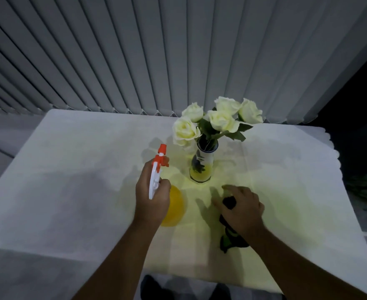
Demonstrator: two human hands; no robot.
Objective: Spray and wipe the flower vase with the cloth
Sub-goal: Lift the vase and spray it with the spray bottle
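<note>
Dark cloth (232, 234) with a green edge, mostly hidden under the right hand (242, 210), near the table's (70, 169) front edge. Fingers are spread and curled over it; whether they pinch it cannot be told. Left hand (152, 195) wraps the spray bottle (171, 204), white-and-orange nozzle aimed at the vase (202, 165); the yellow body is half covered by the wrist. Vase is upright toward the back edge, white with dark blue pattern, holding cream roses (217, 120).
</note>
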